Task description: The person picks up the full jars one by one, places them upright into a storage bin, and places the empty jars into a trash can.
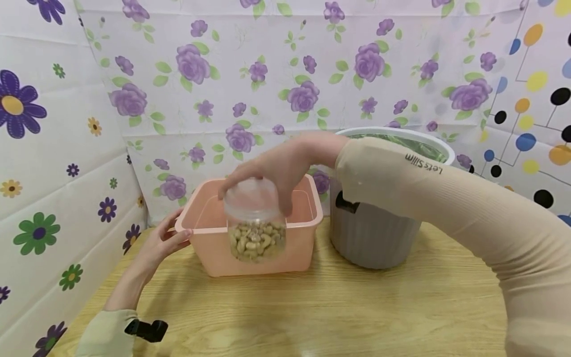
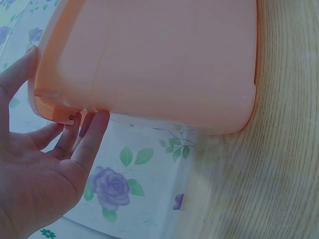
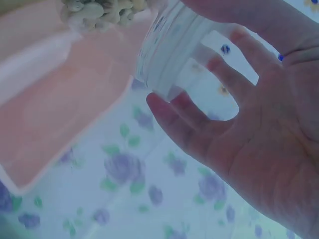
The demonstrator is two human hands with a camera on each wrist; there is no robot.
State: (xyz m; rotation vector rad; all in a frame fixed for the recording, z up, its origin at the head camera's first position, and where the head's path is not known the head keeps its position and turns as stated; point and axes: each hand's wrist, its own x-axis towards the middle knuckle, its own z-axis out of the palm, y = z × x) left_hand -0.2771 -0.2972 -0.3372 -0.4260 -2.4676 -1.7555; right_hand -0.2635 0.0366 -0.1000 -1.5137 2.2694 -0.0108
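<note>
A clear plastic jar [image 1: 257, 243] of cashews hangs upright in front of the pink plastic bin [image 1: 299, 250], overlapping its front wall and rim in the head view. From above, my right hand [image 1: 283, 166] grips the jar round its translucent lid [image 1: 252, 198]. The right wrist view shows the fingers and thumb spread about the lid [image 3: 172, 50], with cashews [image 3: 102, 12] at the top edge. My left hand [image 1: 160, 243] holds the bin's left rim. In the left wrist view, its thumb lies at the rim and its fingertips [image 2: 102, 117] touch beneath it.
A grey trash can [image 1: 374, 243] with a white rim and a green liner stands right of the bin, partly behind my right sleeve [image 1: 401, 178]. Both stand on a wood-grain table [image 1: 312, 317]. Flower-patterned sheets [image 1: 263, 99] hang close behind and at the left.
</note>
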